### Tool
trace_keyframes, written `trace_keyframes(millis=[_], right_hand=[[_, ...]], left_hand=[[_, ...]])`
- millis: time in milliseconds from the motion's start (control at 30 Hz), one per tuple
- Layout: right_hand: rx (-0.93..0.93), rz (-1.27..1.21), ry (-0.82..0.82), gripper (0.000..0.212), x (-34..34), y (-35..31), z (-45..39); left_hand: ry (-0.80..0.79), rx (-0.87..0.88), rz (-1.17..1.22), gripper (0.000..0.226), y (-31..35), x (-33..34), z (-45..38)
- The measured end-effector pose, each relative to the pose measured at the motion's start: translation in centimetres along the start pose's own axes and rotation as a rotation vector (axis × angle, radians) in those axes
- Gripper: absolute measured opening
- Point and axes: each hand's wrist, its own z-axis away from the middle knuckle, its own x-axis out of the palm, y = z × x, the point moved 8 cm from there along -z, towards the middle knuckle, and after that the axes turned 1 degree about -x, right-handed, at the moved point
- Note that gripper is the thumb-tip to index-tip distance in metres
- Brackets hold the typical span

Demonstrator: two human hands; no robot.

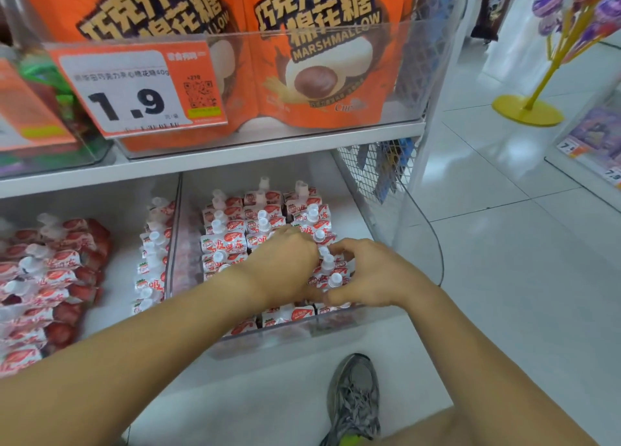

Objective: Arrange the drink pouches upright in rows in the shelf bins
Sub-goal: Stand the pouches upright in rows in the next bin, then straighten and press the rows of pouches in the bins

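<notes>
Red-and-white strawberry drink pouches (232, 234) with white screw caps stand upright in three rows inside a clear shelf bin (292, 336) on the lower shelf. My left hand (282, 264) rests on the middle row, fingers curled down among the pouches. My right hand (366, 274) is beside it, fingers pinching around the capped pouches (331, 277) of the right row near the bin's front. Which pouch each hand holds is hidden by the fingers. A second bin (111, 277) to the left holds a row of upright pouches (151, 257) and a looser pile (43, 277).
Above, a shelf (201, 163) carries orange marshmallow bags (319, 62) behind a 1.9 price tag (137, 89). A wire mesh side panel (379, 167) closes the shelf's right end. My grey shoe (356, 398) stands on the tiled floor. A yellow display stand (527, 109) is at right.
</notes>
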Motion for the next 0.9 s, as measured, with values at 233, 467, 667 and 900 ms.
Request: trace_keyframes(millis=[233,467,667,900], right_hand=[[-0.015,0.051,0.028,0.060,-1.8,0.2,1.3],[-0.076,-0.333,0.953,0.018,-9.8,5.4,8.9],[-0.072,-0.618,0.422,0.060,-6.0,9.4,3.1],[-0.137,-0.729,0.384,0.045,-6.1,9.8,3.7]], left_hand=[[-0.027,-0.025,0.126,0.038,1.2,-0.2,-1.4],[-0.011,-0.351,0.596,0.064,1.4,1.7,-1.0],[-0.161,-0.691,1.479,0.092,2.7,3.9,-0.2],[-0.157,-0.597,1.760,0.052,5.4,4.7,-2.6]])
